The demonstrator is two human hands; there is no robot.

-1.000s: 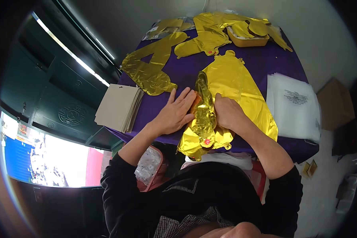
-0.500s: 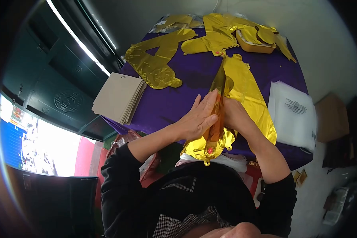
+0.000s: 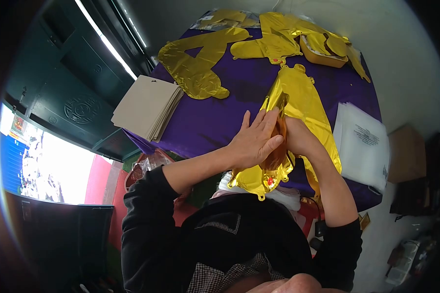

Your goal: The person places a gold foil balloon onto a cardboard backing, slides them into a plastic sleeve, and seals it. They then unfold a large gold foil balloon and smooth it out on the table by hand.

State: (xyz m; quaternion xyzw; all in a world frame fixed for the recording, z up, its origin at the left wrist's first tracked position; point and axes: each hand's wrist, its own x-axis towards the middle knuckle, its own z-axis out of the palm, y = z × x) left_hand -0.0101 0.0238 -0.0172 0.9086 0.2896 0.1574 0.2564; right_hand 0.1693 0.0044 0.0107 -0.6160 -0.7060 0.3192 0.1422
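Note:
Near the front edge of the purple-covered table (image 3: 210,122), my left hand (image 3: 256,139) lies flat with its fingers stretched out against a folded gold foil balloon (image 3: 252,180). My right hand (image 3: 298,136) is on the other side of the same foil; its fingers are mostly hidden behind it. The lower end of the foil, with a red spot, hangs over the table edge by my lap. Another gold foil piece (image 3: 305,102) lies stretched out beneath and to the right of my right hand.
A stack of beige cards (image 3: 146,107) sits at the left, clear plastic bags (image 3: 361,141) at the right. Farther back are a flat gold foil balloon (image 3: 193,73), more foil (image 3: 266,44) and a yellow tray (image 3: 327,59). A cardboard box (image 3: 408,154) stands beyond the right edge.
The view has shifted slightly. The foil between my hands has changed shape: its upper end is lower and more folded, and its lower part is spread wider. Both hands remain on it.

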